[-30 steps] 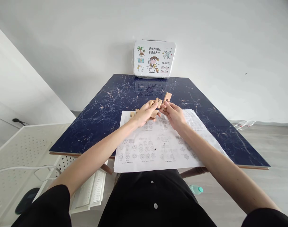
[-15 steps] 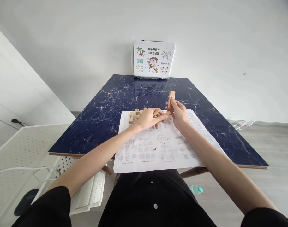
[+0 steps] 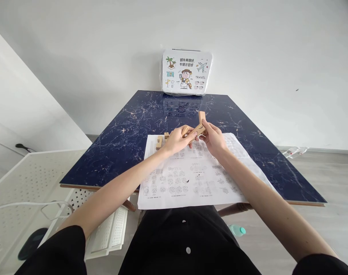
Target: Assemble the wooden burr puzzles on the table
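Both hands meet above the far part of a printed instruction sheet (image 3: 191, 179) on a dark blue marble table (image 3: 128, 130). My left hand (image 3: 175, 140) is closed on a notched wooden puzzle bar (image 3: 194, 131) that slants up to the right. My right hand (image 3: 213, 137) grips an upright wooden bar (image 3: 202, 117), which touches the slanted one. Loose wooden puzzle pieces (image 3: 161, 140) lie on the sheet just left of my left hand.
A white tin case (image 3: 187, 71) with cartoon travel pictures leans against the wall at the table's far edge. A white perforated cart (image 3: 25, 179) with a cable stands at the left. A bottle with a green cap (image 3: 237, 230) lies on the floor under the table.
My left hand has picked a wooden bar up off the sheet. My right hand's upright bar has come down a little, and the two bars now touch.
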`<state>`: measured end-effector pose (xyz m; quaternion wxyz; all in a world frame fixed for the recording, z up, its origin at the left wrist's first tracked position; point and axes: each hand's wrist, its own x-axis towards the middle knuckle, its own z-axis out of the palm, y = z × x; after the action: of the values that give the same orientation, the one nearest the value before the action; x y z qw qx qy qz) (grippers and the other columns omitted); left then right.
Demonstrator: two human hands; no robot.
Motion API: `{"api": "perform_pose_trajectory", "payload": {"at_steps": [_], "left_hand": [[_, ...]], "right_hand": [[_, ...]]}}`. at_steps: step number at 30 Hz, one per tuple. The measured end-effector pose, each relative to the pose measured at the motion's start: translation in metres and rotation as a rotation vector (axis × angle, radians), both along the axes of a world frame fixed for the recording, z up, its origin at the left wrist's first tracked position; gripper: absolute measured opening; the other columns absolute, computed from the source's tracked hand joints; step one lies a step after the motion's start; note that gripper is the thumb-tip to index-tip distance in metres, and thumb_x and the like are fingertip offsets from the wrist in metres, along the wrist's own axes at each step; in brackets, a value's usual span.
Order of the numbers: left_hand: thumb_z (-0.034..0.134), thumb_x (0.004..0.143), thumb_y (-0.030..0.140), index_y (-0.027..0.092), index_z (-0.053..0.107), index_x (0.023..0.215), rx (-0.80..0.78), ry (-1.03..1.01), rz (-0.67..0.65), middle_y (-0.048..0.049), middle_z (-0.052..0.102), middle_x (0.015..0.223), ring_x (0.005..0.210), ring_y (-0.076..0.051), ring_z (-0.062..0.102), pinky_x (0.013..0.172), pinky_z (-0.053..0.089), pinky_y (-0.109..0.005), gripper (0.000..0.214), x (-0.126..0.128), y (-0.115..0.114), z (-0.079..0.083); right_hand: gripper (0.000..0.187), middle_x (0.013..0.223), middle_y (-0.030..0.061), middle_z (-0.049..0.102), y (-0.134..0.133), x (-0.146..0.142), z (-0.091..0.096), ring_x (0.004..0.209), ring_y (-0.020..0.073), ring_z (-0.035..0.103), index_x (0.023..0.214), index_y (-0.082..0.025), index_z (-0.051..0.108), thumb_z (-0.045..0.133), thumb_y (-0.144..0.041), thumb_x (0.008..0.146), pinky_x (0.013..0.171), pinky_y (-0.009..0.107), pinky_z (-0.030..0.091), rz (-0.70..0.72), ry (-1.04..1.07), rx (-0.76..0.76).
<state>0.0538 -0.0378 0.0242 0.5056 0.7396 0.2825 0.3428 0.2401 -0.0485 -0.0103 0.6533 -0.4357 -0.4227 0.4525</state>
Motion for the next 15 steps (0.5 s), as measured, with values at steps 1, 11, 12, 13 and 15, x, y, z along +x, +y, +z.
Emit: {"api": "perform_pose_trajectory", "payload": {"at_steps": [1, 11, 12, 13, 15], "left_hand": [[0.067, 0.104, 0.041, 0.017, 0.067, 0.105, -0.015, -0.011, 0.006, -0.0088, 0.078, 0.098, 0.064, -0.011, 0.065, 0.062, 0.053, -0.028, 0.024, 0.000, 0.000, 0.001], [0.081, 0.094, 0.049, 0.019, 0.069, 0.084, -0.183, -0.094, 0.092, -0.0044, 0.071, 0.083, 0.057, -0.007, 0.050, 0.053, 0.035, -0.027, 0.034, -0.003, 0.000, 0.009], [0.082, 0.093, 0.049, 0.019, 0.070, 0.083, -0.194, -0.092, 0.101, -0.0047, 0.071, 0.083, 0.057, -0.007, 0.049, 0.052, 0.032, -0.027, 0.034, -0.003, 0.000, 0.009], [0.083, 0.092, 0.050, 0.019, 0.071, 0.081, -0.201, -0.084, 0.106, -0.0049, 0.071, 0.083, 0.056, -0.008, 0.048, 0.051, 0.030, -0.028, 0.035, -0.003, 0.000, 0.009], [0.084, 0.090, 0.051, 0.019, 0.073, 0.079, -0.203, -0.075, 0.110, -0.0051, 0.070, 0.082, 0.057, -0.008, 0.048, 0.051, 0.028, -0.028, 0.036, -0.003, 0.001, 0.008]], "right_hand": [[0.049, 0.078, 0.0024, 0.067, -0.001, -0.001, 0.001, 0.065, 0.0150, 0.060, 0.079, -0.026, 0.066, 0.086, -0.071, 0.082, 0.059, 0.032, 0.052, 0.032, -0.007, 0.002], [0.053, 0.071, 0.0002, 0.060, 0.001, 0.002, -0.001, 0.067, 0.0146, 0.056, 0.080, -0.024, 0.073, 0.088, -0.074, 0.075, 0.058, 0.029, 0.047, -0.084, -0.091, -0.066], [0.053, 0.071, 0.0002, 0.060, 0.002, 0.003, -0.003, 0.067, 0.0146, 0.056, 0.079, -0.024, 0.073, 0.088, -0.075, 0.074, 0.057, 0.029, 0.047, -0.108, -0.102, -0.081], [0.054, 0.071, 0.0003, 0.060, 0.004, 0.003, -0.004, 0.067, 0.0145, 0.056, 0.078, -0.024, 0.073, 0.088, -0.075, 0.074, 0.057, 0.028, 0.047, -0.126, -0.108, -0.093], [0.053, 0.072, 0.0004, 0.060, 0.005, 0.004, -0.006, 0.068, 0.0140, 0.056, 0.078, -0.023, 0.072, 0.088, -0.074, 0.075, 0.057, 0.028, 0.046, -0.139, -0.107, -0.102]]}}
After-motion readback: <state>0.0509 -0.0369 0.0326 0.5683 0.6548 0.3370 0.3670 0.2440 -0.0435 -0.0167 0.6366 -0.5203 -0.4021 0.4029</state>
